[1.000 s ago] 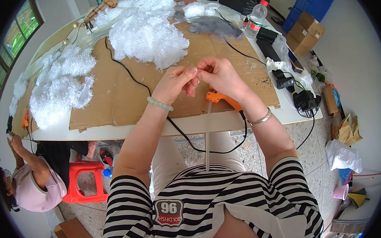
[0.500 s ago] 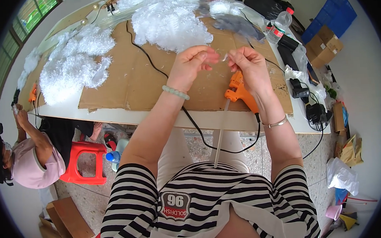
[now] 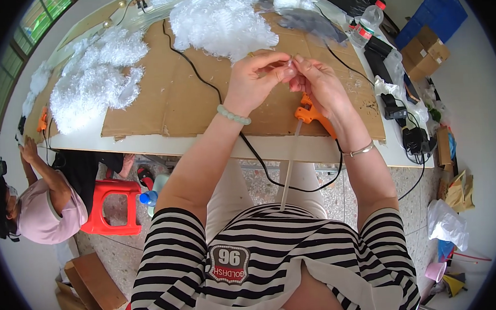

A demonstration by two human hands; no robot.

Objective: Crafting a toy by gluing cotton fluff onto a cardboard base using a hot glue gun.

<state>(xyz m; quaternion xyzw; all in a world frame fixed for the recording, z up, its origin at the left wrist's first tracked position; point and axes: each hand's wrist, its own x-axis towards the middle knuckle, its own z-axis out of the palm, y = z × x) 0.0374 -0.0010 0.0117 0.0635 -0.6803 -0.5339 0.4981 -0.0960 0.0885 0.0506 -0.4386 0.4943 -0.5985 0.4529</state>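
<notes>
Covering table (image 3: 146,145): cardboard sheet (image 3: 161,98); could slide, gun & all, if cord gets yanked.
White fringe (image 3: 219,27): piled just beyond L knuckles; loose strands could foul nozzle or glue if brushed inward.
L forearm (image 3: 203,157) / R forearm (image 3: 366,163): R passes v. close to gun handle; could knock it, prob. cause a wrist turn. Pose: both angle up & inward from lower edge, elbows bent, wrists above cardboard.
Cord (image 3: 307,191): black; drops over table's near rim in slack loop; any snag could drag gun off.
L hand (image 3: 255,79) / R hand (image 3: 326,86): R sits over gun's front end; burn poss. if nozzle hot (heat can't be confirmed, tip hidden). Pose: both raised, turned toward each other, tips meeting.
Glue gun (image 3: 307,115): orange, unheld, beside R wrist, handle toward R forearm.
Glue stick (image 3: 290,172): pokes out gun's rear past table rim toward striped shirt (image 3: 297,236); a body lean could shove gun fwd. Contact w/ shirt: unclear.
Fingers: thumb & index of each pinched together on pale bit.
Pale bit (image 3: 291,65): btwn both hands' tips, above cardboard; type too small to ID; could drop if pinch slackens, or tear if pulled apart.
</notes>
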